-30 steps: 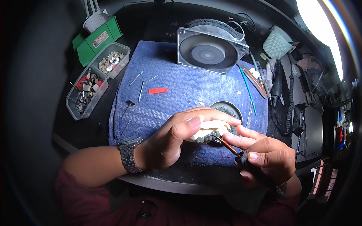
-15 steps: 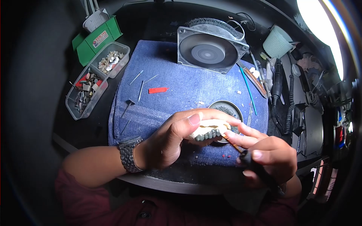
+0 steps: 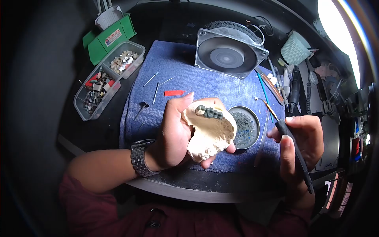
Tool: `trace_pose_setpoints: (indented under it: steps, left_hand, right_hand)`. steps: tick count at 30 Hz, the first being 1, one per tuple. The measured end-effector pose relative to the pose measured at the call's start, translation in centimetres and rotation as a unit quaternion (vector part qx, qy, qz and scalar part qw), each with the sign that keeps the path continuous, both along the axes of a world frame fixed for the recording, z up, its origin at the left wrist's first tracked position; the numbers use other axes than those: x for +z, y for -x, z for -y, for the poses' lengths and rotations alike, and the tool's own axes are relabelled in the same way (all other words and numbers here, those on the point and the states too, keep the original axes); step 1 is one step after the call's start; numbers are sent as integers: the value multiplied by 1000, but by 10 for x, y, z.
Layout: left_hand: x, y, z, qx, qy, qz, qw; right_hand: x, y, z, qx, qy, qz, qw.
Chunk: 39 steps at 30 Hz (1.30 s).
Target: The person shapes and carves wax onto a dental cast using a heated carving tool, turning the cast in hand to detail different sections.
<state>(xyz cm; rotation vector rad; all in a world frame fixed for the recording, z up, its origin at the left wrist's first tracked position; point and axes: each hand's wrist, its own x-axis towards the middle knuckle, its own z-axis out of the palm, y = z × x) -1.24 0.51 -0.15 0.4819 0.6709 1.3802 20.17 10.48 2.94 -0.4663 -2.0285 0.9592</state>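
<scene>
My left hand (image 3: pixel 173 136) grips a cream plaster dental cast (image 3: pixel 209 136), fingers behind it and thumb along its upper edge. The cast's hollow inner side and tooth row face the camera. Dark green wax teeth (image 3: pixel 213 113) sit along its upper side. My right hand (image 3: pixel 306 144) is closed around the black handle of a wax carver (image 3: pixel 293 146), whose thin, bronze-coloured tip points up and left, apart from the cast. Between the two hands lies a round metal tin (image 3: pixel 257 118) with dark green wax shavings (image 3: pixel 242 128) in it.
A blue towel (image 3: pixel 179 75) covers the bench, with a metal-framed fan (image 3: pixel 233 57) at its back. Burs and a red strip (image 3: pixel 173 93) lie on it. To the left stand a divided plastic box (image 3: pixel 92 114) and a green box (image 3: pixel 114 37). Several tools and a handpiece (image 3: pixel 295 85) lie right.
The cast has been turned, so its inner side now faces the camera instead of its side edge. My right hand has drawn the wax carver away from the teeth, to the right.
</scene>
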Motion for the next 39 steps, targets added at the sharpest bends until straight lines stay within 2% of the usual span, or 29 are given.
trace_pose_setpoints:
  steps: [4, 7, 19, 24, 25, 27, 29, 32, 35, 36, 39]
  left_hand:
    - [1, -2, 0, -17, 18, -30, 999]
    - [0, -3, 0, -12, 19, -10, 1000]
    - [1, -3, -2, -23, 7, -39, 999]
    - [-3, -3, 1, -47, 11, -159, 986]
    - [-2, -3, 0, -49, 3, -181, 982]
    - [-3, -1, 1, -53, -1, -137, 989]
    - [-4, -5, 1, -39, -30, -234, 971]
    - [-11, -6, 2, 0, -11, -250, 968]
    - [-5, -5, 5, -10, 10, -263, 965]
    - [5, -4, 4, -46, -12, -287, 957]
    - [3, -2, 6, -75, -41, -258, 962]
  right_hand:
    - [-6, 4, -7, 90, -85, -11, 992]
    - [-5, 3, -9, 113, -140, 4, 984]
    - [-2, 2, -8, 142, -113, -2, 983]
    - [-2, 3, -3, 128, -77, -14, 989]
    - [-1, 2, -7, 140, -92, -9, 986]
    - [-1, 1, -8, 169, -86, -20, 982]
    - [-2, 3, -6, 202, -43, -51, 977]
    - [8, 2, 2, 225, -18, -12, 974]
    - [9, 1, -2, 277, -52, 39, 959]
    - [11, 1, -2, 289, -50, 42, 955]
    - [14, 2, 0, 316, -29, 43, 947]
